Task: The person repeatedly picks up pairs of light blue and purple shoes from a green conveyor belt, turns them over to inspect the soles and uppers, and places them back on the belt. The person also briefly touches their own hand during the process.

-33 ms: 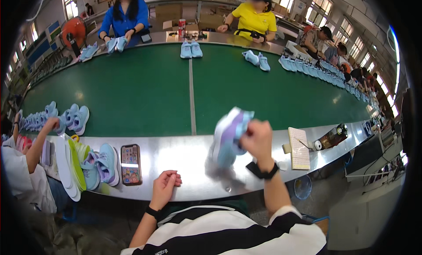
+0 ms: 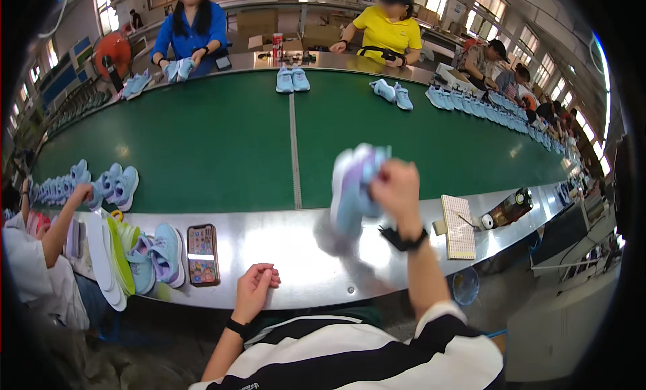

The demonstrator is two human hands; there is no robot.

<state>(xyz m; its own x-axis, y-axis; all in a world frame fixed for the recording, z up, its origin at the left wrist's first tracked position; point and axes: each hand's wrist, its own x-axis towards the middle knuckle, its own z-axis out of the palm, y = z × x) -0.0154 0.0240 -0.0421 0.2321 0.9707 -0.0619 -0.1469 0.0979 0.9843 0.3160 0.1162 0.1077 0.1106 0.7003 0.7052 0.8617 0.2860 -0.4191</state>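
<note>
right hand (image 2: 397,191): blurred blue footwear (image 2: 351,200) is gripped aloft | left hand (image 2: 257,286): half-open, seemingly empty | lifting seems done, footwear not yet set down; two shoes (image 2: 168,254) are parked beside phone (image 2: 202,254)

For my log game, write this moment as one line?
right hand: holds blue-purple shoe, raised | left hand: empty, at metal counter

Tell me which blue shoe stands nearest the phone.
The blue shoe immediately left of the phone on the metal table; its partner stands farther left, nearer the green insoles.
</note>
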